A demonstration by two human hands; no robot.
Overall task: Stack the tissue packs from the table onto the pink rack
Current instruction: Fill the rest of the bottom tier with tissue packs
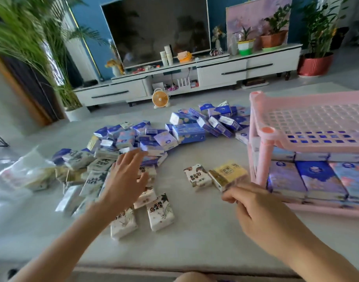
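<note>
Table: a pale grey tabletop (pixel 205 241) fills the lower half of the view.
Rack: a pink plastic rack (pixel 308 121) with lattice shelves stands on the table at 3 o'clock.
Rack, lower shelf: shelved blue and purple tissue packs (pixel 317 180) lie flat, side by side in a row. More are stacked behind them and show through the upper lattice.
Heap: a loose heap of blue and purple packs (pixel 186 133) runs from 10 o'clock to 1 o'clock and reaches the rack's far-left post.
White packs: white tissue packs with black lettering (pixel 160 214) are scattered from 9 o'clock toward 6 o'clock. A lone white pack (pixel 197 176) lies near centre.
Yellow pack: a yellow tissue pack (pixel 227 175) is just right of the lone white pack and just left of the rack's front post.
Right hand: the right hand (pixel 262 208) is at 4 o'clock with its fingers curled. The thumb and fingertips pinch the near end of the yellow tissue pack. Blur hides whether the pack is lifted.
Left hand: the left hand (pixel 127 176) is at 9 o'clock, palm down, fingers spread and straight, holding nothing. It is over the white tissue packs. Contact cannot be told.
Bag: a clear plastic bag (pixel 18 176) with pale packs inside lies at the 9 o'clock edge.
Background, 12 o'clock: a dark television screen (pixel 154 27) is above a low white cabinet (pixel 215 72). A small orange fan (pixel 160 97) is on the floor, and a tall green plant (pixel 22 37) is at 10 o'clock.
</note>
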